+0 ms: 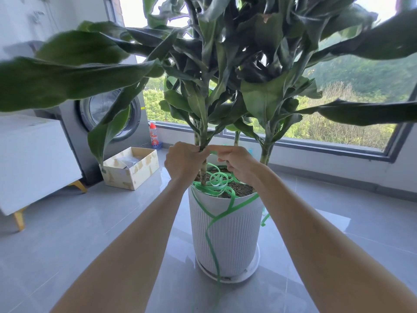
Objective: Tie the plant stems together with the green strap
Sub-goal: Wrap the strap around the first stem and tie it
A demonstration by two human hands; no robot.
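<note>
Spanning level between both sets of fingers, green strap (slack coiled below them): left hand pinches it against upright plant stems, right hand pinches it just beside.

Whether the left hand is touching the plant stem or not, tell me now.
Touching. The head view shows the left hand curled against the stem, with no gap between them.

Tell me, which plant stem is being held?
The leftmost stem, gripped by the left hand. The right hand pinches the green strap beside it; the two stems farther right stand untouched.
</note>
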